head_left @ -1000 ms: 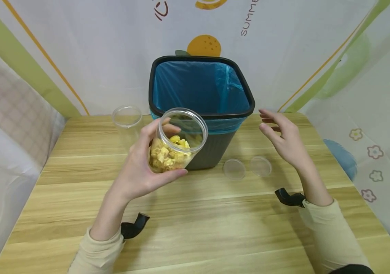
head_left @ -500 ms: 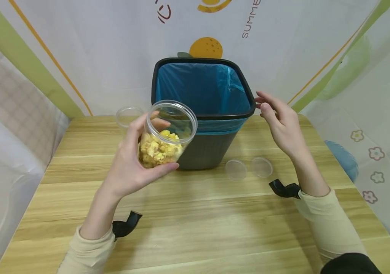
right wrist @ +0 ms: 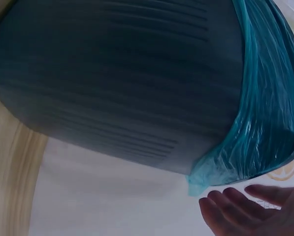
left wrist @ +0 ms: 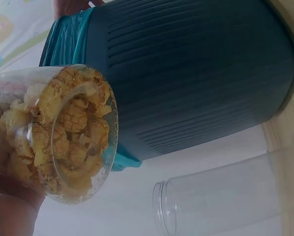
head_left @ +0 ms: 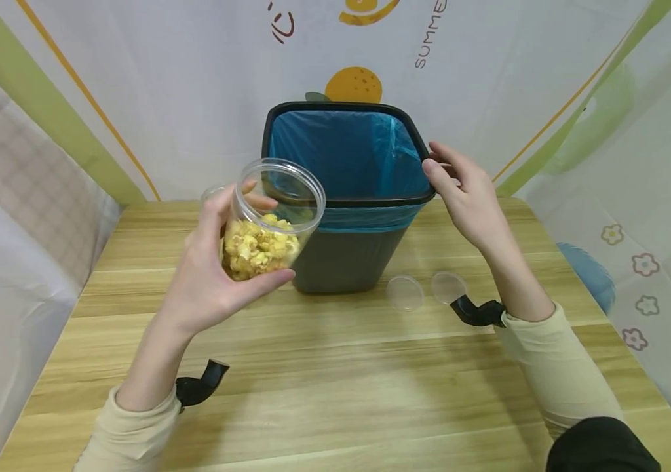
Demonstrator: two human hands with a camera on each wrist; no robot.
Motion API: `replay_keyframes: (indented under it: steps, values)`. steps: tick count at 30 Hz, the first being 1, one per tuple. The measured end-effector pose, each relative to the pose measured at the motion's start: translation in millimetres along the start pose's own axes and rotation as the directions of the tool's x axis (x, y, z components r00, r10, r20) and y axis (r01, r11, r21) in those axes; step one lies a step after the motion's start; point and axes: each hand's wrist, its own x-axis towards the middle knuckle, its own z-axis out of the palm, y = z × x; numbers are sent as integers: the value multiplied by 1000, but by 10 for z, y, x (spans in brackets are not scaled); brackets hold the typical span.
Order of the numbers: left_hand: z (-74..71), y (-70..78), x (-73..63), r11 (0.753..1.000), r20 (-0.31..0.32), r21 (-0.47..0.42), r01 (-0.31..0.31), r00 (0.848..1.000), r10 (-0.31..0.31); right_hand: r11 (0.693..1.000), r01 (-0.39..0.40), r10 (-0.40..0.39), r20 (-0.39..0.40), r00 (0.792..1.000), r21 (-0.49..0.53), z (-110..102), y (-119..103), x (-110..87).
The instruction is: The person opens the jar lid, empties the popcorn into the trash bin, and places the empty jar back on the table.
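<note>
In the head view, the letters "SUMME" climb the white printed cloth at one o'clock, cut off at the edge; the table is pale wood. The left hand grips a clear jar of popcorn at the seven o'clock side of the bin — mouth up, long axis leaning between twelve and one. The right hand touches the rim at three o'clock, unclenched. In the left wrist view, the jar's base faces roughly three o'clock, with another jar at five. In the right wrist view, loose fingers lie beside the blue liner.

Rm over bin, popcorn jar front-L
</note>
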Motion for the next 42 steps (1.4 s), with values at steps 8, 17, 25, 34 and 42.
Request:
replay_keyframes:
  steps: [8, 17, 25, 34, 42]
  values:
    - [-87, 23, -2, 998, -24, 55, 21, 1000, -20, 984, -92, 88, 34, 996, 155, 64, 1, 46]
    - [-237, 68, 119, 983, -28, 183, 30, 999, -25, 950, -100, 90, 46, 995, 297, 134, 58, 58]
    - [-431, 106, 362, 927, 0, 366, 83, 996, -89, 928, -105, 99, 37, 994, 358, 178, 62, 66]
    - [-542, 96, 618, 900, 78, 430, 68, 991, -112, 904, -123, 122, 29, 992, 410, 193, 55, 68]
    - [-630, 90, 769, 867, 122, 494, 63, 983, -141, 902, -135, 129, 43, 991, 411, 195, 48, 64]
